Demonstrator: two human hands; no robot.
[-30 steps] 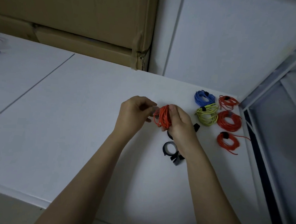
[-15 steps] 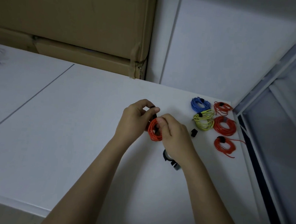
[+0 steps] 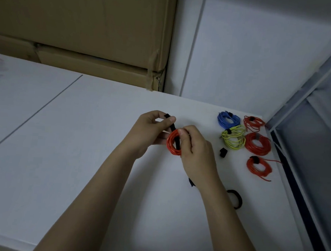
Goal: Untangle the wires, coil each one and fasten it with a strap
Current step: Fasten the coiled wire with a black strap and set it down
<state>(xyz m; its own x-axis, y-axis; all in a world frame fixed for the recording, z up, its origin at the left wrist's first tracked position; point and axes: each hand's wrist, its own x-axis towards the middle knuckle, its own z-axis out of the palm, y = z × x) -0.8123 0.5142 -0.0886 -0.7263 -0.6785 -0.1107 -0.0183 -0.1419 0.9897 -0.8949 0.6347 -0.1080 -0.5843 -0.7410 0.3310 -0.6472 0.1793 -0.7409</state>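
Nearest us a black strap roll [image 3: 235, 198] lies on the white table [image 3: 80, 158]. Above the table our right hand [image 3: 195, 149] curls its fingers [image 3: 185, 135] around the red coil [image 3: 173, 143], while our left hand [image 3: 150, 132] pinches the black strap [image 3: 172, 127] that runs through it. Farther right lie three red coils [image 3: 257, 144], a yellow-green coil [image 3: 234, 138] and a blue coil [image 3: 228, 120], near the table's far corner. Cardboard boxes [image 3: 85, 31] stand behind.
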